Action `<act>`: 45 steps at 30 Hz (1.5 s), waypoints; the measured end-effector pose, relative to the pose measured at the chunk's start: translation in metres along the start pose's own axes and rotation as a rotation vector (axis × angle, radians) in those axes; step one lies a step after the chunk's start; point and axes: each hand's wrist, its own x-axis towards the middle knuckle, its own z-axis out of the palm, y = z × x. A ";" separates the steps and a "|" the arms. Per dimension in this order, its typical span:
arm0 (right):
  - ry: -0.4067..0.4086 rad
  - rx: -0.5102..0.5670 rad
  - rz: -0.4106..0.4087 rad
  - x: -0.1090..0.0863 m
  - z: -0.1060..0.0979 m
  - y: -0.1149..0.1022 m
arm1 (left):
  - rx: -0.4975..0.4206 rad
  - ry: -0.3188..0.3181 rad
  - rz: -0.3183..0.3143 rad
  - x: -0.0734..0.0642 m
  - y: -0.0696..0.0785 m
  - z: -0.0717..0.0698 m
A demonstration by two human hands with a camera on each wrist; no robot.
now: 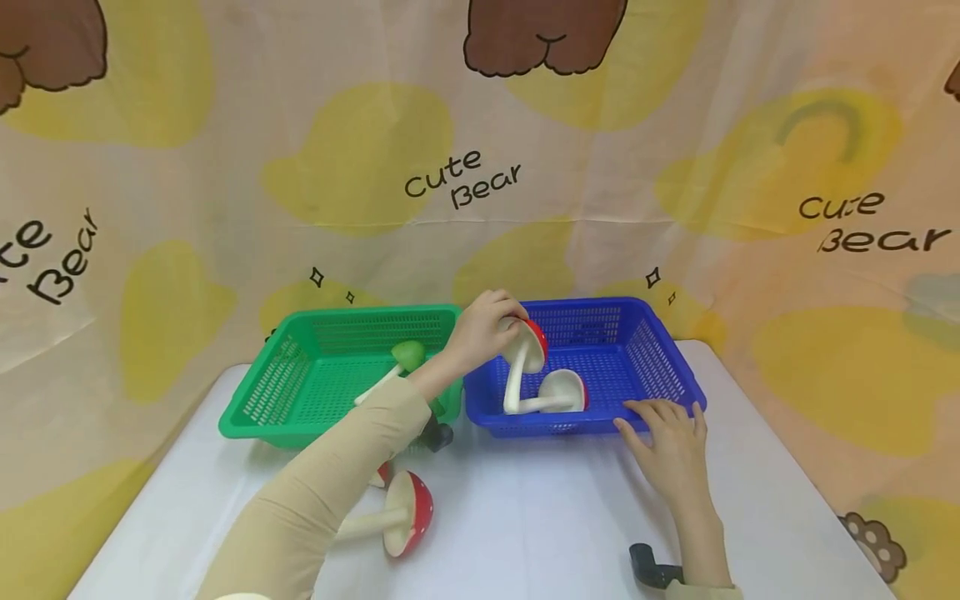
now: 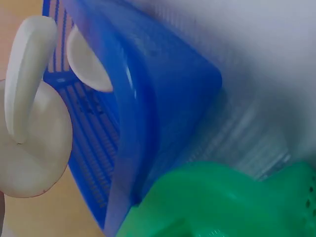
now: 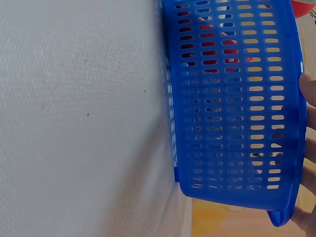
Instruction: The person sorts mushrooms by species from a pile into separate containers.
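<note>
My left hand (image 1: 483, 329) holds a red-capped toy mushroom (image 1: 534, 350) by its cap, over the left part of the blue basket (image 1: 675, 379). The white stem hangs downward. In the left wrist view the pale underside of this mushroom (image 2: 42, 153) faces the camera, and little of the hand shows. Another red-capped mushroom (image 1: 562, 392) lies in the blue basket with its stem to the left. My right hand (image 1: 672, 450) rests on the front right rim of the basket, fingers spread. Its fingers (image 3: 309, 150) lie along the rim in the right wrist view.
Left of the blue basket stands a green basket (image 1: 273, 429), with a green-capped mushroom (image 1: 408, 356) partly behind my left arm. A red-capped mushroom (image 1: 408, 514) lies on the white table (image 1: 525, 533) in front, and part of another cap (image 1: 381, 475) shows beside my sleeve. A patterned cloth hangs behind.
</note>
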 end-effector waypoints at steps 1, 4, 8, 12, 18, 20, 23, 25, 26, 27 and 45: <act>-0.001 0.001 0.003 0.000 0.000 0.000 | 0.015 -0.012 -0.003 0.003 -0.003 0.002; -0.004 0.004 0.006 -0.001 0.000 0.001 | 0.077 -0.064 -0.008 0.009 -0.011 0.010; -0.010 0.007 0.006 -0.001 -0.001 -0.001 | 0.176 -0.142 0.005 0.011 -0.020 0.020; -0.012 0.002 0.005 -0.001 -0.001 0.000 | 0.250 -0.169 0.038 0.009 -0.027 0.027; -0.014 0.000 0.008 0.000 0.000 0.000 | 0.247 -0.188 0.036 0.005 -0.032 0.034; -0.013 0.004 0.007 0.000 -0.001 0.000 | 0.249 -0.221 0.022 0.004 -0.032 0.035; -0.006 0.006 0.003 0.000 -0.002 -0.001 | 0.251 -0.288 -0.001 0.004 -0.031 0.038; -0.002 0.004 0.000 0.000 -0.002 -0.001 | 0.250 -0.328 -0.011 0.003 -0.030 0.039; -0.001 0.003 0.000 0.000 -0.002 0.000 | 0.251 -0.346 -0.015 0.002 -0.030 0.040; -0.001 0.002 0.000 0.000 -0.001 0.000 | 0.251 -0.365 -0.023 0.001 -0.030 0.040; -0.019 0.007 0.008 0.000 -0.004 -0.001 | 0.176 -0.421 -0.125 -0.034 -0.017 0.018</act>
